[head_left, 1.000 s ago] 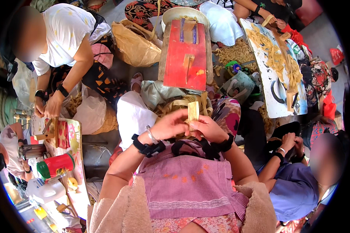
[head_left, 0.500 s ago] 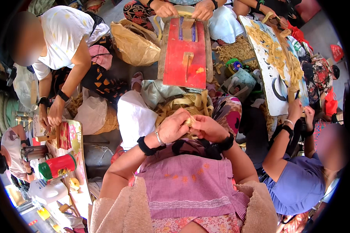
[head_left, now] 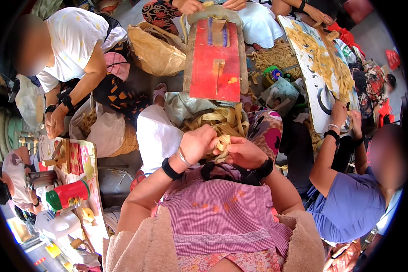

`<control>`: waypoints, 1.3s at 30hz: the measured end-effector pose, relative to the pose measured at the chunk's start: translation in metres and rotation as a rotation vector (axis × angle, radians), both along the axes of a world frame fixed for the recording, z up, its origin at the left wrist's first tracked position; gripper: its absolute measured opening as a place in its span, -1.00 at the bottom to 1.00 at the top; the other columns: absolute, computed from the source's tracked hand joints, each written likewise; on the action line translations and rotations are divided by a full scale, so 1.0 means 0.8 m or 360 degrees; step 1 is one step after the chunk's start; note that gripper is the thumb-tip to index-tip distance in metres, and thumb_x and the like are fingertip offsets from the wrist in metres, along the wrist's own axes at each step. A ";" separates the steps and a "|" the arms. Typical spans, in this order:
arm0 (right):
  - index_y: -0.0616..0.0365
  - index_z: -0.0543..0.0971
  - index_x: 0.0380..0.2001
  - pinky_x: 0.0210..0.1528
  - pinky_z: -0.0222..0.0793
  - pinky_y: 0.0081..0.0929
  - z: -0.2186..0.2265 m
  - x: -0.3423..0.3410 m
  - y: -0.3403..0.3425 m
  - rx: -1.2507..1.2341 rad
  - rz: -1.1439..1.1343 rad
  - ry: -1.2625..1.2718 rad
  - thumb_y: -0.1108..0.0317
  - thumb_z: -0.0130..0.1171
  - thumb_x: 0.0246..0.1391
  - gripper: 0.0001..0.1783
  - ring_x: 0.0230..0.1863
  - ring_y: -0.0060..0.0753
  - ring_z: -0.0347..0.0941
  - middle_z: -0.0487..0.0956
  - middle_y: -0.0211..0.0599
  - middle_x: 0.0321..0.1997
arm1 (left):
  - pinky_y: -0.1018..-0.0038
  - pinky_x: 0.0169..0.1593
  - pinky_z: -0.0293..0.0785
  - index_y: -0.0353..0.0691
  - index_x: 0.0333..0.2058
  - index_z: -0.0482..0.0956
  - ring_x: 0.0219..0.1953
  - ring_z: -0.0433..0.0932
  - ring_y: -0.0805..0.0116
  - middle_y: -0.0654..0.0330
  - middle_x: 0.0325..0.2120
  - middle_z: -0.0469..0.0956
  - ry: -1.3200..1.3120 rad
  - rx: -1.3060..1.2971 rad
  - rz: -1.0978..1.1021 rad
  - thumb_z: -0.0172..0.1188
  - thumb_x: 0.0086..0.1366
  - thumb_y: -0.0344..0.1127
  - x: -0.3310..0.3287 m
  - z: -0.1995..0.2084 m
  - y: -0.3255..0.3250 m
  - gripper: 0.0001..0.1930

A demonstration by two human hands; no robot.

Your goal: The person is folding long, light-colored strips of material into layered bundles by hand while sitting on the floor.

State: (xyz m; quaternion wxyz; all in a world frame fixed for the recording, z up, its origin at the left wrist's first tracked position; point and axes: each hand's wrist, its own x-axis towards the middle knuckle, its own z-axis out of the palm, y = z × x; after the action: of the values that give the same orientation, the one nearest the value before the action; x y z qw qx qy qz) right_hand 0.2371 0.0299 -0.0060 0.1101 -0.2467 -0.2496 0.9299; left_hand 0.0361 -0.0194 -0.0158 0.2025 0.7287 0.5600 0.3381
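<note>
Above my lap, my left hand [head_left: 197, 144] and my right hand [head_left: 247, 152] meet around a folded pale yellow strip [head_left: 223, 146]. The strip looks flat and ribbon-like; I cannot make out its material. Its loops stand out between my fingers, and a loose end hangs below. Both hands pinch it, the left from one side and the right from the other. Just beyond my hands, a heap of long strips [head_left: 231, 119] of the same colour lies in a grey plastic bag [head_left: 181, 105] between my knees.
Ahead stands a red board [head_left: 204, 81] with wooden blocks on it. A brown paper sack [head_left: 154, 56] is left of it. A white board [head_left: 310, 97] bearing strips slants at the right. Several people work around me; a red-and-green can [head_left: 74, 194] lies at the left.
The strip in my hands now shows more, with loops spread and an end hanging down. My hands have moved slightly apart. The person at the left has drawn their hands off the wooden tool.
</note>
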 end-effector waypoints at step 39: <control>0.25 0.53 -0.31 -0.33 0.33 -0.63 0.030 0.009 0.025 0.1776 0.0411 -0.0611 0.35 0.14 0.10 -0.82 -0.42 -0.66 0.40 0.52 -0.37 -0.49 | 0.54 -0.37 0.53 -0.18 -0.25 0.34 -0.41 0.60 0.41 0.08 -0.33 0.60 -0.1874 -0.2081 -0.0444 0.17 0.26 -0.20 -0.035 0.006 0.001 -0.76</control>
State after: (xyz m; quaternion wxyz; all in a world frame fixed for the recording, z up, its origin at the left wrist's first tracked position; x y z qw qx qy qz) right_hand 0.2445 0.0499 0.0178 0.0620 -0.2827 -0.7432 0.6032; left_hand 0.0080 -0.0185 -0.0109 0.8722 0.2370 0.3523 0.2428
